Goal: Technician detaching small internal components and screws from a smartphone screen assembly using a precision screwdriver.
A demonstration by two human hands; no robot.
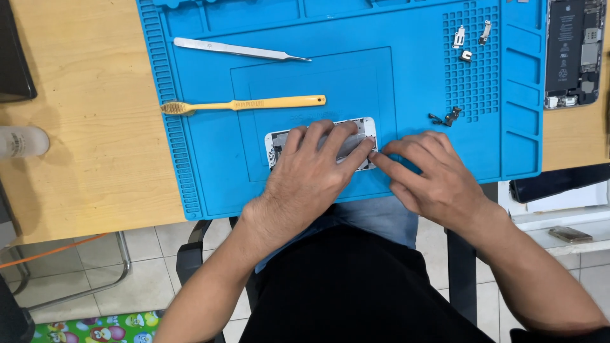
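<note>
Well, the work goes on over a bright blue silicone mat [190,127] spread across a pale wooden table [76,127], with tiled floor showing below the table edge and a colourful patterned rug [95,327] in the corner. On the mat lie a pair of steel tweezers [238,49] and, below them, a yellow brush [244,104] with its bristles toward the left; a few small metal parts [467,41] sit in the mat's gridded corner, and another bit [447,117] rests just beside the right hand. An opened phone body [573,51] lies off the mat at the far right, its insides showing. The thing being handled is a white phone panel [365,127], lying flat near the mat's front middle, mostly hidden under the fingers. The left hand [311,171] is spread flat over it, 4 fingers fanned and pressing down on top. The right hand [432,174] meets the panel's right lower corner, thumb and forefinger drawn close together at the edge; whether they pinch anything small I cannot tell.
</note>
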